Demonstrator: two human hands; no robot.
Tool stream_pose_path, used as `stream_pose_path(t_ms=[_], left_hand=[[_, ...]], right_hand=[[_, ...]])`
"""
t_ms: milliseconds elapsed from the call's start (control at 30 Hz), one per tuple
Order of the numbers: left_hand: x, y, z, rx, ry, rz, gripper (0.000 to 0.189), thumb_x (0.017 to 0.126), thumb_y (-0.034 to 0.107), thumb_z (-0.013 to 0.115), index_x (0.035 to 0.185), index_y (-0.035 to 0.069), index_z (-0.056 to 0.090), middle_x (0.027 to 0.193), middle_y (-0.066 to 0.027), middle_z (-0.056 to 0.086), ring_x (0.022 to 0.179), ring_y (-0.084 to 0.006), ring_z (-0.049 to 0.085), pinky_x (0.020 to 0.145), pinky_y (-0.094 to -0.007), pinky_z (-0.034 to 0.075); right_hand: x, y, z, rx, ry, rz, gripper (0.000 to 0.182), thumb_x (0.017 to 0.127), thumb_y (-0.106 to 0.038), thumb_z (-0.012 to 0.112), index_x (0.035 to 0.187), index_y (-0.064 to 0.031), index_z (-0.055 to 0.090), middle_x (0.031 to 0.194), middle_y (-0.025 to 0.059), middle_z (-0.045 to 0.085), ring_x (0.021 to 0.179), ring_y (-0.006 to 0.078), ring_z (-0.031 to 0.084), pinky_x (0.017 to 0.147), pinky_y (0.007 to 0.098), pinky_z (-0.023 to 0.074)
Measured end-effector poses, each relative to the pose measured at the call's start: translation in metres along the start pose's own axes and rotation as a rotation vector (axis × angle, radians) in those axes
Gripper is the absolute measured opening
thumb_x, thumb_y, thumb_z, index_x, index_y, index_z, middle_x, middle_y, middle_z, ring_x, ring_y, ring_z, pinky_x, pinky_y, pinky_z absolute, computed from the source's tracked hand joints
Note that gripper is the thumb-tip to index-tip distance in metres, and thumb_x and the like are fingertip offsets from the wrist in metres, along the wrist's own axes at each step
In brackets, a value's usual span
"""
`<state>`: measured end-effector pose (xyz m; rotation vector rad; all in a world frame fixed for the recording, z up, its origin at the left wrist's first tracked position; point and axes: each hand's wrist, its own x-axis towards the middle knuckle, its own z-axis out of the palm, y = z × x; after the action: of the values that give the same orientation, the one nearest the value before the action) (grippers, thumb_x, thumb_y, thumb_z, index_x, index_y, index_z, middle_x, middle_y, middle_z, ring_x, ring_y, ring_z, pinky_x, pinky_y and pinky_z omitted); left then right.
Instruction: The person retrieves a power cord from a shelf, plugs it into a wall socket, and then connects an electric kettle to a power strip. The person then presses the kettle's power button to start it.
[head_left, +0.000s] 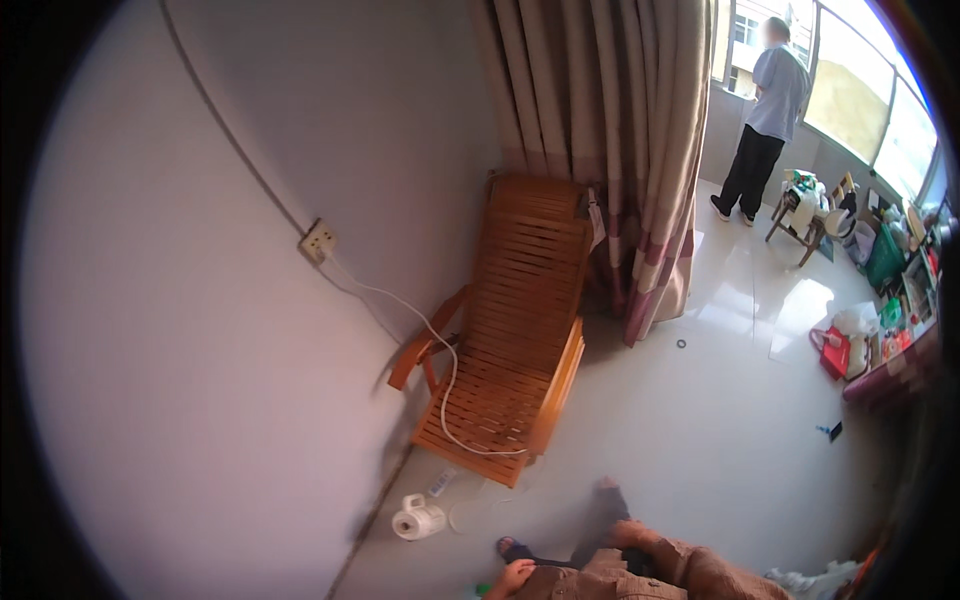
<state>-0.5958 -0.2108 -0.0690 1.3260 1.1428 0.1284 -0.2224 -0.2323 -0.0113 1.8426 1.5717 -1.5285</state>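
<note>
At the bottom edge, my left hand (517, 574) is beside my brown shirt, close to my dark-clad leg. My right hand (632, 533) is a blurred shape low over my other leg; its fingers are not clear. Whether either hand holds anything cannot be told. Ahead of me, a slatted wooden reclining chair (517, 300) stands by the wall. A white cable (445, 401) runs from a wall socket (318, 241) across its seat. Below the chair, a white jug-like container with a handle (418, 519) is on the floor.
Long beige and maroon curtains (660, 165) hang behind the chair. A person (780, 97) stands at the far windows. Near them is a small chair piled with items (806, 199). A red bag (831, 352) and a small dark object (835, 431) are at the right.
</note>
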Motion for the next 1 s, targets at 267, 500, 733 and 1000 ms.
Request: stream_pose_path(t_ms=[267, 500, 733, 1000], left_hand=[[0.061, 0.136, 0.054, 0.139, 0.029, 0.017, 0.035, 0.093, 0.030, 0.066, 0.118, 0.006, 0.067, 0.109, -0.0141, 0.072, 0.100, -0.0259, 0.070, 0.087, -0.0353, 0.054], [0.066, 0.265, 0.049, 0.007, -0.017, 0.052, 0.028, 0.097, 0.023, 0.062, 0.118, 0.006, 0.069, 0.111, -0.0098, 0.073, 0.100, -0.0172, 0.068, 0.089, -0.0296, 0.051], [0.147, 0.303, 0.012, 0.020, 0.048, 0.047, 0.029, 0.095, 0.024, 0.062, 0.115, 0.004, 0.070, 0.108, -0.0127, 0.073, 0.099, -0.0245, 0.069, 0.087, -0.0332, 0.052], [0.241, 0.312, -0.030, -0.035, 0.061, 0.125, 0.035, 0.096, 0.034, 0.061, 0.113, 0.005, 0.071, 0.108, -0.0128, 0.073, 0.104, -0.0249, 0.068, 0.090, -0.0337, 0.051]], right_hand=[[-0.028, 0.159, -0.102, 0.124, 0.506, -0.117, 0.037, 0.089, -0.036, 0.057, 0.101, -0.0045, 0.071, 0.104, 0.0206, 0.069, 0.099, 0.0399, 0.065, 0.087, 0.0489, 0.0526], [0.010, 0.181, -0.222, 0.067, 0.540, -0.190, 0.035, 0.089, -0.032, 0.058, 0.106, -0.0040, 0.071, 0.104, 0.0195, 0.070, 0.099, 0.0397, 0.065, 0.086, 0.0475, 0.0530], [0.024, 0.042, -0.359, 0.313, 0.395, -0.207, 0.041, 0.094, -0.031, 0.060, 0.126, -0.0065, 0.064, 0.123, 0.0154, 0.067, 0.105, 0.0318, 0.065, 0.094, 0.0398, 0.0505], [0.068, 0.027, -0.469, 0.277, 0.555, -0.344, 0.035, 0.091, -0.030, 0.065, 0.119, -0.0084, 0.068, 0.110, 0.0169, 0.071, 0.103, 0.0336, 0.067, 0.091, 0.0404, 0.0527]])
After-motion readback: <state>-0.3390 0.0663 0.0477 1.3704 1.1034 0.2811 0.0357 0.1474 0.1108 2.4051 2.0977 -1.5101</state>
